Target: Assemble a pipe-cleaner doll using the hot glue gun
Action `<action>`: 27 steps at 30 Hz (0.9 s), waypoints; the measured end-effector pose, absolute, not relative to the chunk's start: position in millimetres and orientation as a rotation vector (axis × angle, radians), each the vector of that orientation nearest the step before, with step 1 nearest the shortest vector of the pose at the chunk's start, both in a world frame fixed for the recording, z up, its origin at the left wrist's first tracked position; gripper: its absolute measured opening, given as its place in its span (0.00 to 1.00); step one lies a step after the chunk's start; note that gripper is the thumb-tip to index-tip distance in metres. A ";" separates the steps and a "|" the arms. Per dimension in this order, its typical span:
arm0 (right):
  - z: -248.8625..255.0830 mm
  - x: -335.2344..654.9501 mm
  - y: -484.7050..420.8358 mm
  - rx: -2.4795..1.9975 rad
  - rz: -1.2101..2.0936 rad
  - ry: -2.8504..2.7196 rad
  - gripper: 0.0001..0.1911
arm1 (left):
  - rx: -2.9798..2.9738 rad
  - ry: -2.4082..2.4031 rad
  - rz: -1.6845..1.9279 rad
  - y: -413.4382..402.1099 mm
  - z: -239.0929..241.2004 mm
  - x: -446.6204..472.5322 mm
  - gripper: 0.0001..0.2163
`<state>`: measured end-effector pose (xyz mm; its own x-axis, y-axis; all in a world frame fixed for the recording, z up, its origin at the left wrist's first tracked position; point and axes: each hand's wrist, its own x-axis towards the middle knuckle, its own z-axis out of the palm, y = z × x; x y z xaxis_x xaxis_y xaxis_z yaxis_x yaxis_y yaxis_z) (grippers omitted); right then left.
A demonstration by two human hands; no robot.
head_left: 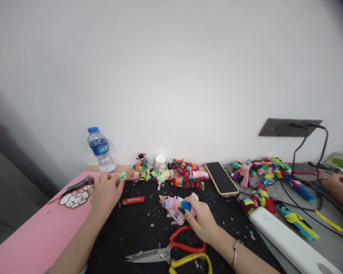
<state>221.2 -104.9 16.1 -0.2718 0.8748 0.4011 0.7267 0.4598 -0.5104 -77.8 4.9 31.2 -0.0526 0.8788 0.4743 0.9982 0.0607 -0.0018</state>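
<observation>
While the left hand (104, 192) pinches a green scrap (122, 175), fingers (189, 211) of the right hand (202, 221) clasp a colourful doll (174, 204) on the counter (137, 230).

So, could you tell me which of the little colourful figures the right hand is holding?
The lilac-and-blue figure on the black mat, gripped by the right hand; the others lie loose, in no hand.

The bottle (100, 149), left of centre, has a blue label with white Chinese characters that seem to read 冰露. The print on the red lighter (133, 200) and the white jar (160, 163) is too small to read.
</observation>
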 end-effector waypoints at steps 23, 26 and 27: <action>16.7 219.7 -103.9 -1.328 0.329 -2.071 0.07 | -2.295 -1.931 -0.439 13.7 12.2 -73.1 0.15; 17.0 219.8 -104.4 -1.327 0.330 -2.070 0.06 | -2.285 -1.944 -0.458 12.8 11.8 -72.0 0.14; 17.2 219.8 -104.6 -1.326 0.333 -2.069 0.06 | -2.282 -1.944 -0.460 12.5 11.8 -71.7 0.13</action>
<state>219.8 -104.6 17.2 -0.2775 0.8807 0.3839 0.7158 0.4561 -0.5288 -71.7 12.5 11.8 0.1348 0.9454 0.2968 0.9781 -0.1748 0.1126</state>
